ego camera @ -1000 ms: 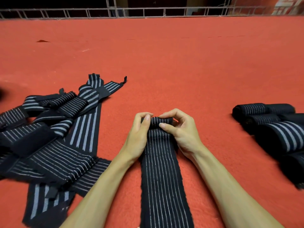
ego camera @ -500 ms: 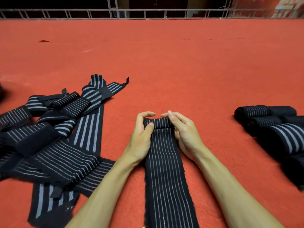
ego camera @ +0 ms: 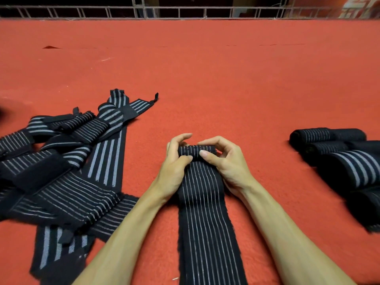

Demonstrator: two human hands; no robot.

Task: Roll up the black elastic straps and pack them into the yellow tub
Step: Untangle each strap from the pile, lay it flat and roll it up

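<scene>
A black elastic strap with thin white stripes (ego camera: 205, 219) lies flat on the red carpet, running from the bottom edge up to my hands. Its far end is wound into a small roll (ego camera: 196, 151). My left hand (ego camera: 174, 167) grips the roll's left end, fingers curled over the top and thumb against the near side. My right hand (ego camera: 228, 163) grips the right end the same way. The yellow tub is not in view.
A heap of unrolled striped straps (ego camera: 67, 167) lies on the carpet at the left. Several rolled straps (ego camera: 341, 153) sit in a cluster at the right edge. A metal railing (ego camera: 185, 12) runs along the far edge of the red carpet (ego camera: 205, 79).
The roll at the strap's far end has grown slightly thicker as both hands turn it toward me. My fingers have shifted their hold over it.
</scene>
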